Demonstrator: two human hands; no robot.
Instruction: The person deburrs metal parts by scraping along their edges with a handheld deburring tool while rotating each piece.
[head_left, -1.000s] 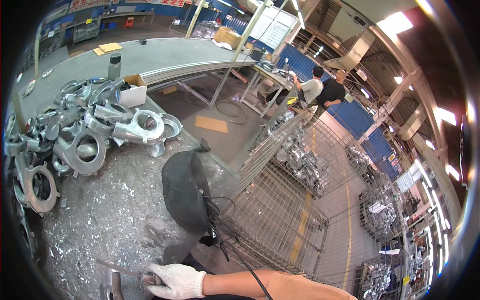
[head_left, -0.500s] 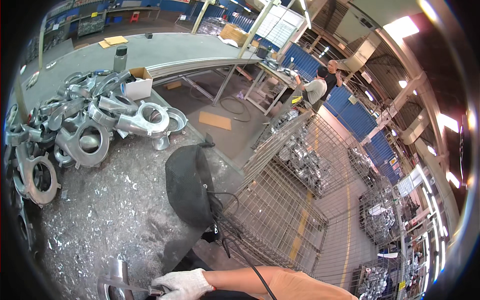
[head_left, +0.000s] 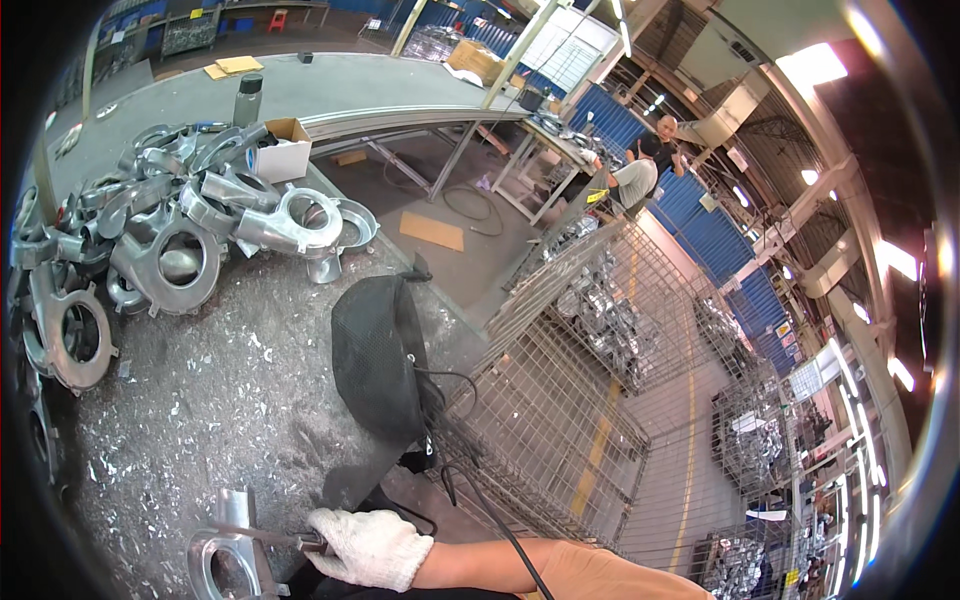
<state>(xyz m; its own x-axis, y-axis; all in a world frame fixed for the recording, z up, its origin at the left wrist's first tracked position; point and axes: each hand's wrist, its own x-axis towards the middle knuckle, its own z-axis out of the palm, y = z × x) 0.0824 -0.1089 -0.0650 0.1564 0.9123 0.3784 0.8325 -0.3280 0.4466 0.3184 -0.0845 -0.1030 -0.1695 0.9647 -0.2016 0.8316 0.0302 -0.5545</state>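
Note:
In a white knitted glove, my right hand [head_left: 372, 548] closes round the handle end of a hand tool [head_left: 240, 534] with a long, thin metal blade. The blade lies across a silvery cast metal ring part [head_left: 236, 572] at the bottom of the bench. That part has a wide round opening and a short neck pointing away from me. Whether the blade touches the metal I cannot tell. My left hand is outside the picture.
More ring castings [head_left: 170, 262] are heaped at the left of the chip-strewn bench [head_left: 220, 400]. Near the bench's right edge sits a black mesh bag [head_left: 375, 355] with cables. A white carton [head_left: 282, 155] and dark bottle [head_left: 248, 102] stand behind. Wire cages [head_left: 560, 420] lie right; two people work beyond.
My right hand and the tool have come up a little in the picture, and more of the ring part shows. In the background, one person has bent lower.

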